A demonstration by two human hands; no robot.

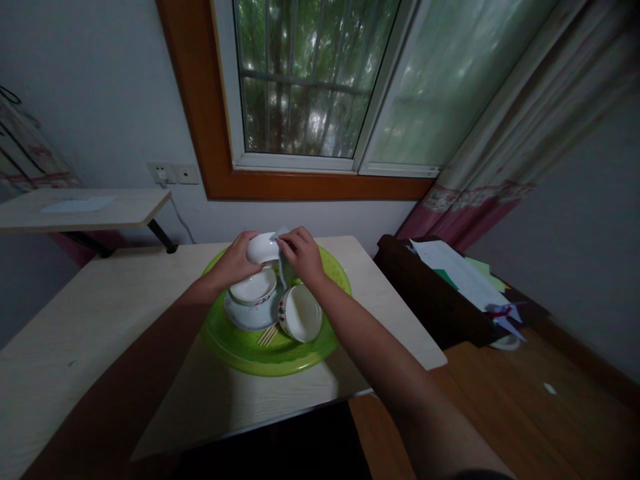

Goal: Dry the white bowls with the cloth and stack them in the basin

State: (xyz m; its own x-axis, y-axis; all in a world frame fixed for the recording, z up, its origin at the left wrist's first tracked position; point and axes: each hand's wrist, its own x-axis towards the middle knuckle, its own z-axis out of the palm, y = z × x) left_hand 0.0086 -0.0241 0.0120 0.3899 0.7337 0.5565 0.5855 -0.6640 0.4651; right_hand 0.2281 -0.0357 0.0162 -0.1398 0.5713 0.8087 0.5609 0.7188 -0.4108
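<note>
My left hand [239, 259] is closed on a white bowl [263, 248], which it holds tilted above a green tray [235, 363]. A pale bluish cloth [284, 269] hangs from the fingers of my right hand [303, 252], pressed to the bowl's right rim. Below my left hand, another white bowl [254, 285] rests on a pale plate [253, 317] with a patterned edge. To its right a larger bowl [303, 315] with a floral outside lies tipped on its side. The ends of several chopsticks [269, 335] show between plate and bowl.
The tray stands on a light wooden table [405, 330] below a window. A raised shelf [95, 210] stands at the left, near wall sockets [173, 174]. On the right, a dark brown box-like piece [420, 287] bears papers [453, 270]; a curtain [480, 160] hangs behind it.
</note>
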